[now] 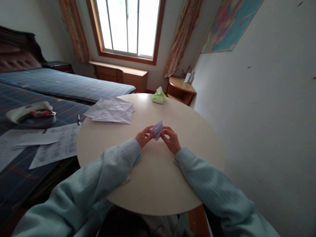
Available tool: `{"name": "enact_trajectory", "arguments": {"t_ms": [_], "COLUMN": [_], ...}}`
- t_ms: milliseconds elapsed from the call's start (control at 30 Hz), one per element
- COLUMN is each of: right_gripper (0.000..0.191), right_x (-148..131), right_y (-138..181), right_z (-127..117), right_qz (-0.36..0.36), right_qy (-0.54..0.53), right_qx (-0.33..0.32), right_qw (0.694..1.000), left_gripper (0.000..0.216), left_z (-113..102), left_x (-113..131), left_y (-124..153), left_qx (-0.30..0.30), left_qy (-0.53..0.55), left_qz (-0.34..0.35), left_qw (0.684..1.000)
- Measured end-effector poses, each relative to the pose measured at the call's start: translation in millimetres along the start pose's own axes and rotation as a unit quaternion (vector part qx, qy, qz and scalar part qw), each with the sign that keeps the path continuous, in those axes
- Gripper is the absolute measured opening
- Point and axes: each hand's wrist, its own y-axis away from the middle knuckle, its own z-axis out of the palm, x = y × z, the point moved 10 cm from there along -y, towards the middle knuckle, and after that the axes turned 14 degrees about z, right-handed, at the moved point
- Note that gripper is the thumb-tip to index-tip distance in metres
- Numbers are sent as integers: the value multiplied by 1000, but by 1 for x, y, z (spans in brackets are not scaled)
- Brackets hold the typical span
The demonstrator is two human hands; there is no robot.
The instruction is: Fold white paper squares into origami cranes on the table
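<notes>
Two hands meet over a small folded paper (157, 130); the left hand (143, 136) pinches its near-left edge, fingers closed on it, and the right hand (172, 139) grips the opposite side, fingers curled round the fold; the paper sits between them, held just above the round table (192, 138). To crease it well, it seems best to keep both pinches firm and line up the edges before pressing. Both forearms in pale blue sleeves rest on the table, wrists angled inward. Beyond the left hand lies a heap of crumpled sheets (111, 111); farther ahead stands a green tissue pack (159, 96); well left, printed pages (53, 146) lie on a bed (74, 86).
</notes>
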Motion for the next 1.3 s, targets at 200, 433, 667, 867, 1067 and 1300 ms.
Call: {"name": "enact_trajectory", "arguments": {"t_ms": [200, 433, 667, 867, 1067, 1300], "right_gripper": [11, 9, 7, 9, 14, 14], "right_x": [4, 4, 4, 15, 21, 13], "right_y": [-1, -1, -1, -4, -5, -2], "right_z": [1, 3, 2, 10, 13, 17], "right_qz": [6, -2, -2, 16, 13, -27], "right_qy": [0, 8, 37, 104, 149, 180], "right_qx": [-4, -8, 5, -16, -24, -34], "right_qw": [1000, 1000, 999, 994, 988, 983], "left_gripper": [36, 23, 11, 12, 25, 34], "left_z": [-8, -5, -12, -12, 1, 3], "left_x": [17, 16, -1, -19, -21, -17], "left_y": [-2, -2, -1, 1, 2, 1], "left_qx": [32, 12, 30, 50, 28, 24], "left_qy": [-10, -74, -77, -17, 67, 74], "left_qz": [54, 60, -14, -46, -42, -57], "left_qw": [998, 995, 996, 998, 996, 995]}}
